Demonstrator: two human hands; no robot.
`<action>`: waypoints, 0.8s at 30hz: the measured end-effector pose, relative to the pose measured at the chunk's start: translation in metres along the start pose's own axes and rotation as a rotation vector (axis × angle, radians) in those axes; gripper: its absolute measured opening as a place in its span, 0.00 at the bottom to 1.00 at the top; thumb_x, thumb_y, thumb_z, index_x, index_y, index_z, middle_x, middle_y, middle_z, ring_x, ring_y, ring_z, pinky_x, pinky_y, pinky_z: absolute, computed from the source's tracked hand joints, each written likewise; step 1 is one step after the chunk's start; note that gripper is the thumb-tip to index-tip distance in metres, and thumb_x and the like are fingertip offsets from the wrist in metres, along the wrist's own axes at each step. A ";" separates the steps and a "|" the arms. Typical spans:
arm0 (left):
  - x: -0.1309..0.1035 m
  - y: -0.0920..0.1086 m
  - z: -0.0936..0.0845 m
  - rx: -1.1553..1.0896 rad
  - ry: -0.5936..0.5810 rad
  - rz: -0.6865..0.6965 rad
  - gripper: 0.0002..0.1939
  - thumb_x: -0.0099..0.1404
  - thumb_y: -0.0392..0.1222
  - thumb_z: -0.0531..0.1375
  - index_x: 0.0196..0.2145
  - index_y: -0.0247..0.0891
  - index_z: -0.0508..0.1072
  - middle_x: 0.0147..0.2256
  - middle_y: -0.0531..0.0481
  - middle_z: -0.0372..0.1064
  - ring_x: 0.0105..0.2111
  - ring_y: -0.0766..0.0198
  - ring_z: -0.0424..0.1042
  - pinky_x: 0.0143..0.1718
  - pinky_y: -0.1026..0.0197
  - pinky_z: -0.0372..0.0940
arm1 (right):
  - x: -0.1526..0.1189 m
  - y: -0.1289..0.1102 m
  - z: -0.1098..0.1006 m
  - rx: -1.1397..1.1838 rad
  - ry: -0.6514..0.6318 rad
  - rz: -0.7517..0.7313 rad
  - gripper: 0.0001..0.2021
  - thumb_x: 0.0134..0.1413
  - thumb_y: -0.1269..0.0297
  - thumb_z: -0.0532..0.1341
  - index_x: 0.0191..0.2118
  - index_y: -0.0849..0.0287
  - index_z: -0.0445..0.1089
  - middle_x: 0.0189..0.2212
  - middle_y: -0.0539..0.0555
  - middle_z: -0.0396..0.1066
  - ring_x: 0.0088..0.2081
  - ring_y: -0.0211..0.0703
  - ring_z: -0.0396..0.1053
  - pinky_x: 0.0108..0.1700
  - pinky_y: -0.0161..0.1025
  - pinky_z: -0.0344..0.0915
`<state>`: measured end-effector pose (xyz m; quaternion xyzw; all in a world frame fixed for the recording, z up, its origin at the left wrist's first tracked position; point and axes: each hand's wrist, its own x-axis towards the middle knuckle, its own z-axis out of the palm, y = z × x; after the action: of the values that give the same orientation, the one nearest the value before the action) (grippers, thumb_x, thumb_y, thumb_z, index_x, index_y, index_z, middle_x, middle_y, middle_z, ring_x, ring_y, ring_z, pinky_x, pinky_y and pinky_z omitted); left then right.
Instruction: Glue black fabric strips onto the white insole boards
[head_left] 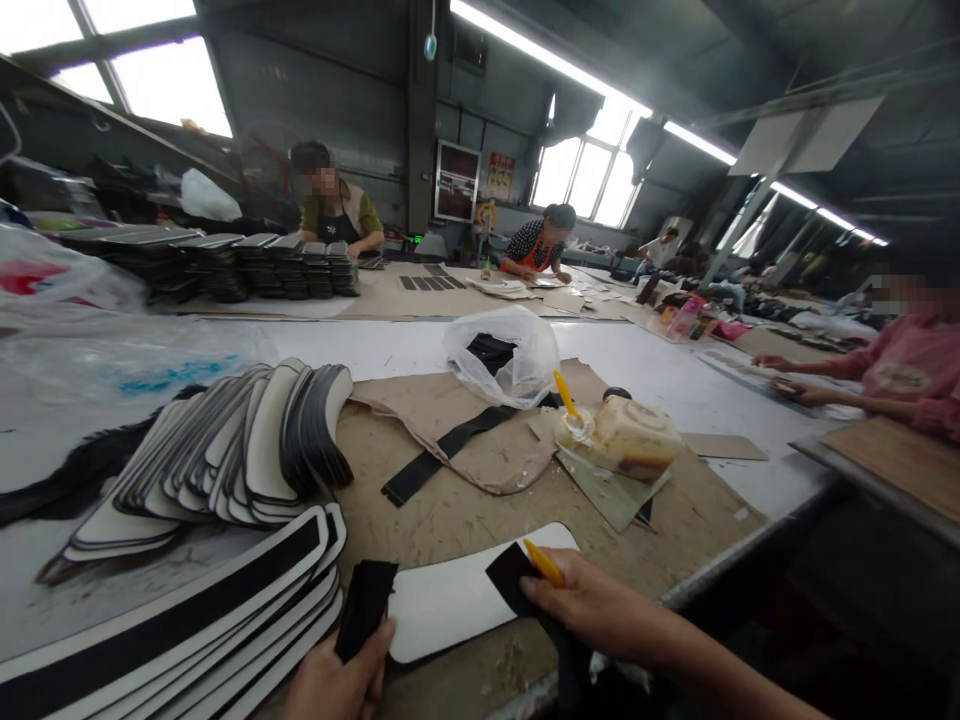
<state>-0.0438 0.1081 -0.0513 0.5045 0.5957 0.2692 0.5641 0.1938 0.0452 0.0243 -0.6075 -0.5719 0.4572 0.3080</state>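
A white panel with rounded corners (454, 600) lies on brown board at the table's near edge. My left hand (341, 670), at its left end, pinches a folded black strip (367, 600). Over the panel's right part, my right hand (581, 595) grips a yellow-handled tool (544, 563) and a black fabric piece (510, 578), which hangs down past the table edge. To the left are stacked long white panels with black strips (247, 610). Behind them stands a fanned pile of white, dark-edged panels (217, 450).
A glue-stained container (626, 435) with a yellow brush sits at the right centre. Beyond the board's middle are a loose black strip (450, 450) and a clear plastic bag (532, 345). Other people work at far tables and at the right. Dark stacks (247, 265) stand behind.
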 end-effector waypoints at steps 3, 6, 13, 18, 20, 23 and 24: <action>-0.006 0.009 -0.002 -0.018 -0.047 0.013 0.26 0.45 0.65 0.58 0.10 0.41 0.58 0.09 0.55 0.52 0.11 0.69 0.51 0.15 0.64 0.46 | 0.012 -0.001 0.000 -0.175 -0.046 0.002 0.11 0.55 0.61 0.53 0.27 0.59 0.68 0.23 0.48 0.65 0.26 0.37 0.60 0.29 0.32 0.57; -0.007 0.013 -0.002 -0.056 -0.058 -0.023 0.21 0.47 0.58 0.59 0.12 0.40 0.59 0.10 0.55 0.55 0.11 0.70 0.53 0.14 0.65 0.47 | 0.029 -0.005 0.003 -0.344 -0.128 0.022 0.12 0.52 0.59 0.56 0.24 0.59 0.67 0.20 0.47 0.65 0.23 0.37 0.59 0.26 0.33 0.53; -0.008 0.012 -0.002 -0.107 -0.075 -0.090 0.16 0.52 0.51 0.56 0.15 0.39 0.60 0.10 0.56 0.55 0.11 0.71 0.53 0.14 0.66 0.46 | 0.066 -0.017 0.024 -0.477 -0.387 0.139 0.14 0.48 0.56 0.59 0.19 0.58 0.63 0.14 0.45 0.59 0.18 0.34 0.53 0.20 0.32 0.46; -0.007 0.012 -0.004 -0.117 -0.112 -0.103 0.16 0.53 0.50 0.57 0.16 0.39 0.60 0.11 0.56 0.56 0.12 0.71 0.54 0.13 0.67 0.47 | 0.088 -0.024 0.036 -0.524 -0.473 0.160 0.15 0.50 0.57 0.58 0.18 0.59 0.61 0.13 0.44 0.53 0.17 0.32 0.50 0.19 0.32 0.44; -0.006 0.011 -0.005 -0.119 -0.125 -0.116 0.16 0.53 0.50 0.57 0.15 0.38 0.60 0.12 0.56 0.56 0.12 0.71 0.55 0.13 0.67 0.48 | 0.096 -0.025 0.039 -0.603 -0.507 0.184 0.15 0.51 0.56 0.58 0.20 0.60 0.64 0.15 0.45 0.54 0.18 0.32 0.51 0.20 0.32 0.46; -0.004 0.009 -0.006 -0.123 -0.139 -0.136 0.17 0.54 0.49 0.57 0.15 0.38 0.61 0.12 0.56 0.56 0.12 0.71 0.55 0.14 0.67 0.48 | 0.105 -0.025 0.043 -0.701 -0.552 0.215 0.14 0.51 0.56 0.58 0.24 0.61 0.68 0.17 0.46 0.58 0.20 0.33 0.53 0.21 0.32 0.48; -0.003 0.009 -0.007 -0.126 -0.146 -0.142 0.17 0.54 0.49 0.57 0.15 0.38 0.61 0.12 0.56 0.56 0.12 0.72 0.55 0.14 0.67 0.48 | 0.108 -0.024 0.044 -0.718 -0.558 0.219 0.14 0.51 0.56 0.59 0.25 0.62 0.69 0.18 0.47 0.59 0.20 0.33 0.54 0.22 0.32 0.48</action>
<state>-0.0480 0.1104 -0.0412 0.4428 0.5694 0.2278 0.6541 0.1361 0.1476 0.0071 -0.5861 -0.6875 0.4061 -0.1372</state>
